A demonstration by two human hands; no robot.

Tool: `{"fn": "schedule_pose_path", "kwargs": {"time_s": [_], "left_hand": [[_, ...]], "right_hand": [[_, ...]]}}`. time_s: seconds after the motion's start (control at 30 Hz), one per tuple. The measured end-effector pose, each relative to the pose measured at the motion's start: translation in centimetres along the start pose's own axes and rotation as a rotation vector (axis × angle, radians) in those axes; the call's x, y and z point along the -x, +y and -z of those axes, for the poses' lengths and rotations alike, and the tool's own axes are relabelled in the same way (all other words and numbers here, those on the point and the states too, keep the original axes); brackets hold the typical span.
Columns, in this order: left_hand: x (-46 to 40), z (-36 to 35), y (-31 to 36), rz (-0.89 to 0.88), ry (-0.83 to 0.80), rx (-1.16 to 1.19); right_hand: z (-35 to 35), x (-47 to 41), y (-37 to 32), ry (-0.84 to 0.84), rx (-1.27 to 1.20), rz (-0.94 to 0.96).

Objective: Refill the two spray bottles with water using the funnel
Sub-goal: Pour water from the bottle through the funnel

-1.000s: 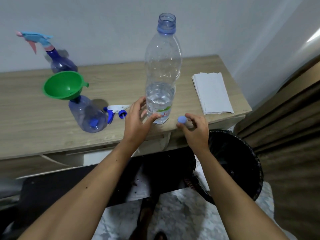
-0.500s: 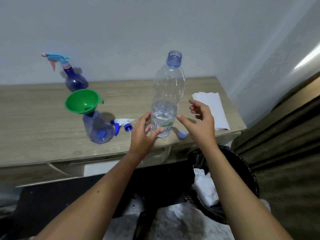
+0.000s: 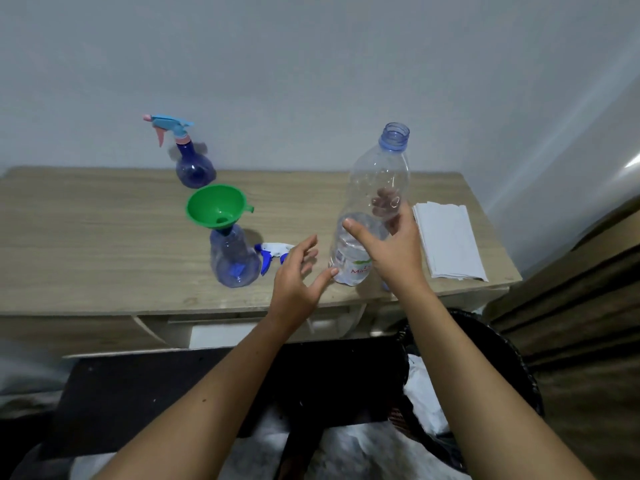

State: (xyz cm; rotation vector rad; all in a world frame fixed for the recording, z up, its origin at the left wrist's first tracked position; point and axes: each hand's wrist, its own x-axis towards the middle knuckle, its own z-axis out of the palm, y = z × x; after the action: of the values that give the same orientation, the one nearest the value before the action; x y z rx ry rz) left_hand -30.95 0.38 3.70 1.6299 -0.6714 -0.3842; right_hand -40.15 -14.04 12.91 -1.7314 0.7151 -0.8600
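Right hand (image 3: 391, 251) apparently wraps upright, uncapped water bottle (image 3: 372, 202); left hand (image 3: 294, 275) spread.

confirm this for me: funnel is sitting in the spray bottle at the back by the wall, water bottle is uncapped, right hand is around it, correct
Not quite. The head view shows the green funnel sitting in the neck of the near spray bottle, whose sprayer head is off, not the back spray bottle by the wall. The rest holds: the water bottle is uncapped and the right hand is around it.
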Motion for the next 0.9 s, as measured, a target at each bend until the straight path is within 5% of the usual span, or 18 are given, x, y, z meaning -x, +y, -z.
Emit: {"fn": "schedule_pose_path", "kwargs": {"time_s": [0.47,0.73,0.9], "left_hand": [[3.2,13.2,-1.5,0.117,0.508,-0.057],[0.2,16.0,-2.9,0.118,0.230,-0.179],[0.3,15.9,-3.3,0.083,0.215,-0.200]], "right_hand": [[-2.0,0.3,0.2,0.006,0.016,0.046],[-2.8,0.3,0.2,-0.037,0.012,0.079],[-3.3,0.5,-0.1,-0.017,-0.015,0.101]]}}
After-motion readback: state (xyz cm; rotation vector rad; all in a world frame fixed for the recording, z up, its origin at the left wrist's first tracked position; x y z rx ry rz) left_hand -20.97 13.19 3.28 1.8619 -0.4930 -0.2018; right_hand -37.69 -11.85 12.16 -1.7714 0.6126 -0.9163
